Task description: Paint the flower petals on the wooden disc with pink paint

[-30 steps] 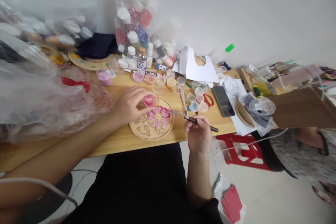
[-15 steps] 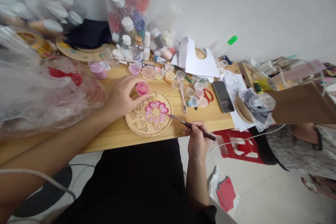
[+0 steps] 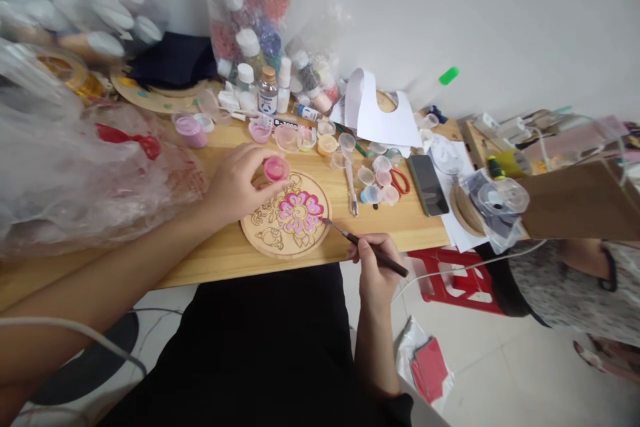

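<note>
On the wooden table's front part lies a round wooden board point(image 3: 285, 247) with raised gold outlines and a flower point(image 3: 300, 212) coloured in light and deep pink. My left hand point(image 3: 239, 181) has thumb and fingers around a small plastic cup of deep pink paint point(image 3: 277, 169), at the board's upper left edge. My right hand point(image 3: 376, 261) is closed on the dark handle of a slim palette knife point(image 3: 383, 261). Its metal tip meets the right-hand petal, where the pink is deepest.
Small paint cups point(image 3: 327, 145), red-handled scissors point(image 3: 400, 181) and a phone point(image 3: 429, 185) lie right of the board. Bottles point(image 3: 267, 90) and filled bags stand along the wall. A plastic bag point(image 3: 100, 180) covers the left side. Another person point(image 3: 565, 280) is at the right.
The view has shifted slightly. Both hands keep their holds, and the knife tip stays at the right-hand petal with only a very small movement.
</note>
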The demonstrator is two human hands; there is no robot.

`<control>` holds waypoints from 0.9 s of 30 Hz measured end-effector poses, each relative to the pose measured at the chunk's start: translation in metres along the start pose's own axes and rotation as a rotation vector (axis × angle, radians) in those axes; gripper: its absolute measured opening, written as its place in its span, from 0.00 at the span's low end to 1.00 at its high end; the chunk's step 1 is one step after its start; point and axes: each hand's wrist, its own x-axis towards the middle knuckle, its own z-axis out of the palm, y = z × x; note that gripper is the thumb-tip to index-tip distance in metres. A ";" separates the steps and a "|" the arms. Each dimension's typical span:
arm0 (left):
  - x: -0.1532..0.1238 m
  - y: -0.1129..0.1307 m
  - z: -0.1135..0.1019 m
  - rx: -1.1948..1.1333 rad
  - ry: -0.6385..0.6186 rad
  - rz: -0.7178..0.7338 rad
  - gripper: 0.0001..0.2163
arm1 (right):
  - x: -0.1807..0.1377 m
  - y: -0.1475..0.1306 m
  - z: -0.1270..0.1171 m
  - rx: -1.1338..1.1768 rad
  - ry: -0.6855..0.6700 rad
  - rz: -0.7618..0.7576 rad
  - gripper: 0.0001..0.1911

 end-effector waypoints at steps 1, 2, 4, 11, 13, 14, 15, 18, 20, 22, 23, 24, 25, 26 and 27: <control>0.000 0.000 0.000 0.002 -0.018 -0.028 0.12 | -0.001 -0.001 -0.001 -0.026 -0.009 -0.010 0.07; 0.000 0.000 0.000 0.004 -0.030 -0.049 0.12 | -0.001 -0.001 -0.002 -0.051 -0.017 -0.019 0.07; 0.000 0.000 0.000 0.007 -0.035 -0.053 0.13 | -0.003 -0.002 -0.003 -0.087 -0.027 -0.037 0.07; 0.001 0.003 -0.001 -0.020 -0.058 -0.096 0.12 | -0.006 -0.006 -0.005 -0.184 -0.039 -0.089 0.09; 0.002 0.004 -0.001 -0.033 -0.062 -0.107 0.11 | -0.006 -0.007 -0.006 -0.197 -0.045 -0.105 0.08; 0.002 0.004 -0.001 -0.038 -0.062 -0.107 0.12 | -0.006 -0.007 -0.006 -0.204 -0.044 -0.111 0.08; 0.002 0.004 -0.001 -0.040 -0.063 -0.106 0.12 | -0.006 -0.008 -0.007 -0.212 -0.043 -0.115 0.09; 0.002 0.004 -0.001 -0.040 -0.072 -0.115 0.13 | -0.005 -0.008 -0.005 -0.230 -0.037 -0.121 0.09; 0.002 0.004 -0.001 -0.039 -0.082 -0.127 0.13 | -0.004 -0.008 -0.004 -0.228 -0.036 -0.127 0.09; 0.002 0.005 -0.001 -0.042 -0.080 -0.125 0.12 | -0.004 -0.008 -0.003 -0.222 -0.033 -0.138 0.09; 0.002 0.005 -0.001 -0.045 -0.079 -0.120 0.12 | -0.003 -0.008 -0.002 -0.221 -0.032 -0.143 0.09; 0.002 0.006 -0.001 -0.048 -0.074 -0.116 0.12 | -0.003 -0.009 -0.002 -0.222 -0.031 -0.146 0.08; 0.002 0.006 -0.001 -0.049 -0.072 -0.114 0.12 | -0.003 -0.009 -0.002 -0.224 -0.033 -0.147 0.08; 0.002 0.006 -0.001 -0.050 -0.069 -0.116 0.12 | -0.003 -0.010 -0.001 -0.226 -0.036 -0.146 0.09; 0.002 0.006 -0.001 -0.051 -0.070 -0.119 0.12 | -0.003 -0.011 -0.001 -0.227 -0.039 -0.143 0.09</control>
